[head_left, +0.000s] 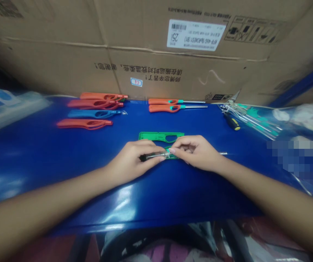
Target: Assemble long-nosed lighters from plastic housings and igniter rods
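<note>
My left hand (134, 160) and my right hand (197, 151) meet at the middle of a blue table (63, 156). Between them lies a green lighter half-shell with a clear tube inside (161, 155); both hands pinch it, fingers closed on it. A thin metal rod (223, 153) sticks out to the right past my right hand. Just behind the hands lies a second green lighter shell (160, 136), untouched.
At the back left lie three orange shells (90, 123) and a blue one (93, 114). Two assembled orange lighters (172, 107) lie at the back centre. A yellow-handled screwdriver (234, 123) and several teal-tipped rods (257, 122) sit at the right. Large cardboard boxes (156, 47) wall the back.
</note>
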{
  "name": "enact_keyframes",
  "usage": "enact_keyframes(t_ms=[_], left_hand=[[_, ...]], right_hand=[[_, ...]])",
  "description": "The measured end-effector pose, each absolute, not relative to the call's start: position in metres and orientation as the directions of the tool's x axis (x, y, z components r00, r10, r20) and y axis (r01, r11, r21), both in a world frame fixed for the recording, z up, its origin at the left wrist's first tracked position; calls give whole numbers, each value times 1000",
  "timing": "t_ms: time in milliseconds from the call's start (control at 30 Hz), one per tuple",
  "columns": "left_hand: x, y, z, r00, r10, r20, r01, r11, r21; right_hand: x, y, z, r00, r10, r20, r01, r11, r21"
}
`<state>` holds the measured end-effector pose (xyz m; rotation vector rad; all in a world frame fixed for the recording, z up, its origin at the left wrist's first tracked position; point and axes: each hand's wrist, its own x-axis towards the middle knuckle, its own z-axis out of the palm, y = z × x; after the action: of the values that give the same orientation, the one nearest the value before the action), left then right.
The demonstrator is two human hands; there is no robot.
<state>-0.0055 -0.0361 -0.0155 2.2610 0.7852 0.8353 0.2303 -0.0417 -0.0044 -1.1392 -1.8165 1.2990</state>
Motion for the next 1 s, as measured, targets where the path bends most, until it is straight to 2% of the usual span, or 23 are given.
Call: enact_keyframes(t_ms=[233,800,1000], left_hand=[[-5,-36,-17,579,722,378,350,-639,685],[-6,-35,-19,591,704,394,302,-646,701],[-3,-38,-17,531,732,427,323,-641,697]], right_hand=[[234,-42,-7,-439,898,36,284,176,-942],[230,-46,-2,-439,895,-77,272,51,-961],[226,-49,-3,-398,917,-21,164,48,-985]])
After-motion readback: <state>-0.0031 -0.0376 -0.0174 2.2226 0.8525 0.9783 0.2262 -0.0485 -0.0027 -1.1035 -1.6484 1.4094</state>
